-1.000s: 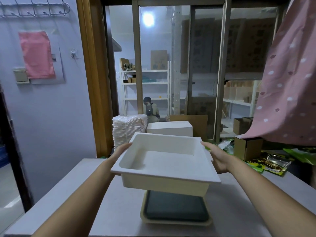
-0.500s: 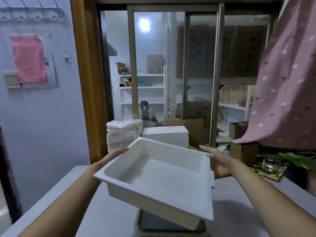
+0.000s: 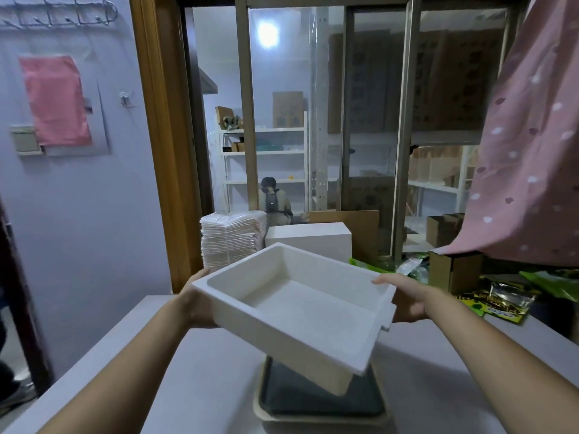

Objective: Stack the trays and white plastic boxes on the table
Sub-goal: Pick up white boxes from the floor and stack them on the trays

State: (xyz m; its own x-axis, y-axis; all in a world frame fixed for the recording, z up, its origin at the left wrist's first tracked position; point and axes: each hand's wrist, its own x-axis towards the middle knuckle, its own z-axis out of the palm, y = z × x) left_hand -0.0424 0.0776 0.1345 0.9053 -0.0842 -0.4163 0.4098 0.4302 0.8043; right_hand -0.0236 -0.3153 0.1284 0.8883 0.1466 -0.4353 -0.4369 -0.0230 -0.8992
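- Head view, the only one: white plastic box (image 3: 300, 311) is held in the air over the table (image 3: 194, 364), open side up, twisted and tilted, its near right corner lowest.
- Left hand (image 3: 195, 300) is clamped on the box's left end, fingers under the rim. Right hand (image 3: 407, 300) grips the right end by the notched lip, thumb on top of the rim. Hands are well apart, one per end.
- Tray (image 3: 319, 402), cream rim with dark inside, lies flat on the table directly below the box. The box's low corner hangs over the tray but I cannot tell if it touches.
- Step in hand, as I judge it: seating the box onto the tray.
- To do it well: level the box first, then turn it so its long sides run along the tray's long sides.
- Centre it over the dark area, lower it straight down, both ends landing together.
- Keep fingers clear of the underside before contact, or they get pinched.
- Box looks light and rigid, so a light grip should do.
- Risk: a corner landing on the tray's rim would leave the box rocking.
- Behind the table: stack of white trays (image 3: 230, 242) and closed white box (image 3: 308, 241), untouched.
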